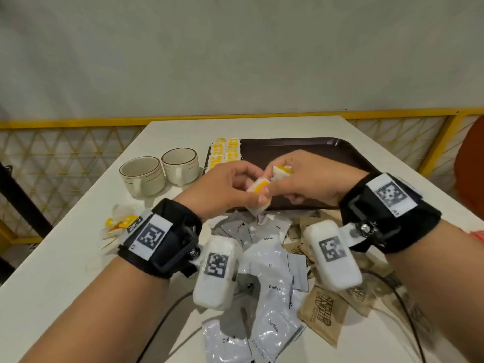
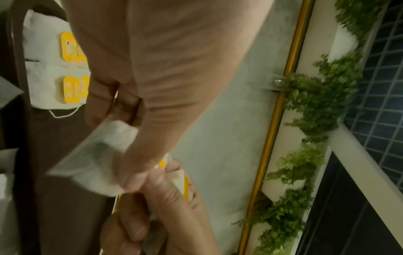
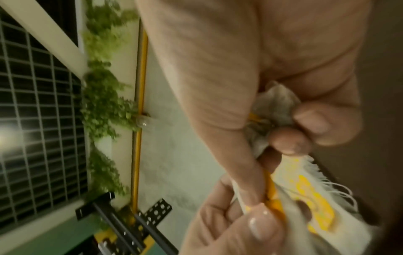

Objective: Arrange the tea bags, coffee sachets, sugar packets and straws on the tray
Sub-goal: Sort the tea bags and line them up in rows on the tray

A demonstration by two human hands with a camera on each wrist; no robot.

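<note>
Grey foil coffee sachets (image 1: pixel 272 297) lie heaped nearest us. Above them, our left hand (image 1: pixel 222 189) and right hand (image 1: pixel 309 179) each pinch white yellow-tagged tea bags (image 1: pixel 258 186) over the dark brown plastic tray (image 1: pixel 314 150).

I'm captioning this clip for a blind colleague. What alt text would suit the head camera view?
Two hands, the left hand and right hand, pinch tea bags above a dark tray with more tea bags in its far left corner. Coffee sachets and brown sugar packets lie piled on the white table, with two cups at left.
</note>
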